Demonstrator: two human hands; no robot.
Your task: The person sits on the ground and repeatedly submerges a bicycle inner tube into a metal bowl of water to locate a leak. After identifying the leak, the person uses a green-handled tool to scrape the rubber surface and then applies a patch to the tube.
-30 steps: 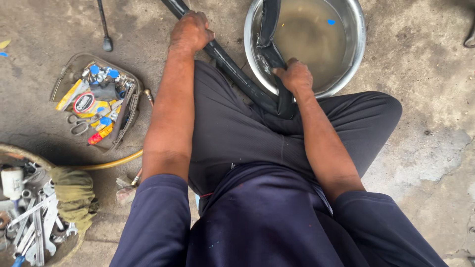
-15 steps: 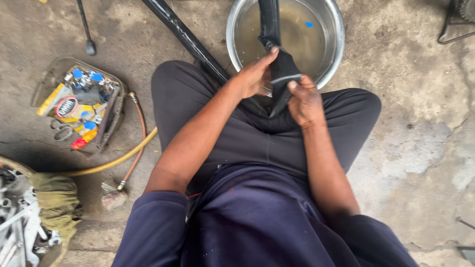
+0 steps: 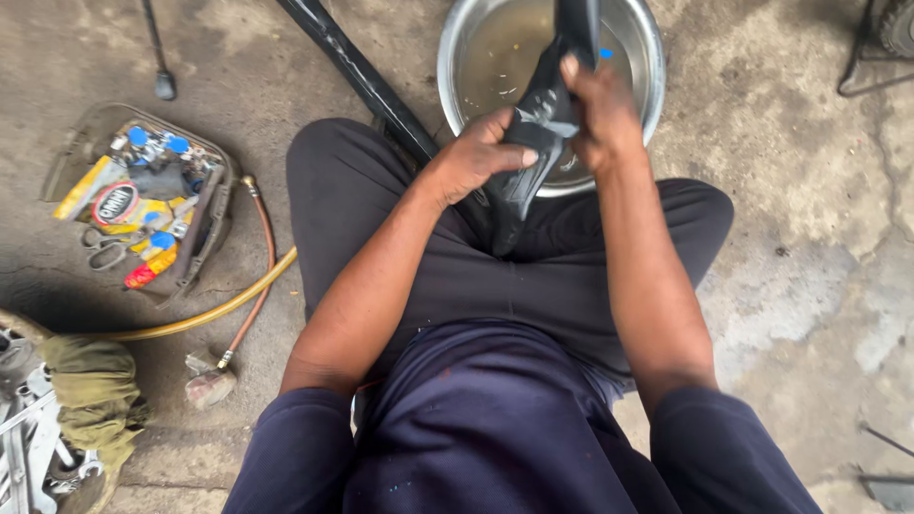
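Note:
Both my hands grip a black rubber inner tube (image 3: 533,143) over the near rim of a round metal basin (image 3: 457,48) that holds murky water. My left hand (image 3: 476,157) pinches the tube from the left, and my right hand (image 3: 595,109) clasps it from the right, a little higher. The tube runs up into the water and hangs down onto my lap. A longer stretch of black tube (image 3: 357,76) lies on the ground to the left of the basin, slanting up and left.
A shallow tray (image 3: 205,228) of small tubes, scissors and patches sits on the concrete at left. A yellow hose (image 3: 219,305) curves beside it. A green rag (image 3: 90,390) and metal tools lie at the lower left. A thin metal stand (image 3: 862,57) shows top right.
My left hand left the long tube on the ground and came over to the basin. Both hands now hold the tube, higher over the water than before.

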